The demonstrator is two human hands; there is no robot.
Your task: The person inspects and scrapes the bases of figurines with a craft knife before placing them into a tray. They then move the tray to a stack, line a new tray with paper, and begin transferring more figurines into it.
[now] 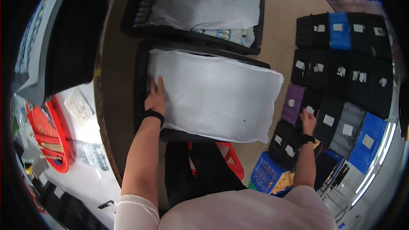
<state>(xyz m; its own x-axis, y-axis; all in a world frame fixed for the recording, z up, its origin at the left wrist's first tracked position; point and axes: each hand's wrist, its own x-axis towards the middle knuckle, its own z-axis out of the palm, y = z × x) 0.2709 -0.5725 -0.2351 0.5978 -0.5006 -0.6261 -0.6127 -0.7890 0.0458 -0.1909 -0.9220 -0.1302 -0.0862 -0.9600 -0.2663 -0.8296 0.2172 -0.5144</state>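
A white sheet (217, 98) covers the black crate (183, 136) in front of me, its crinkled edges rising over the rim at the right. My left hand (155, 98) is at the sheet's left edge, its fingers spread and pointing away from me. What lies under the sheet is hidden. My right hand (308, 122) is raised off to the right, apart from the sheet, against a background of stacked crates. Its fingers are curled together, and whatever they may hold is too small to make out. Both wrists have dark bands.
Beyond stands another black crate (260, 38), partly covered by a white sheet (208, 4), with small cylindrical parts showing. Stacked crates (328, 72) with labels line the right. A blue basket (266, 168) sits below them. At the left are a red tray (57, 140) and a brown edge (100, 115).
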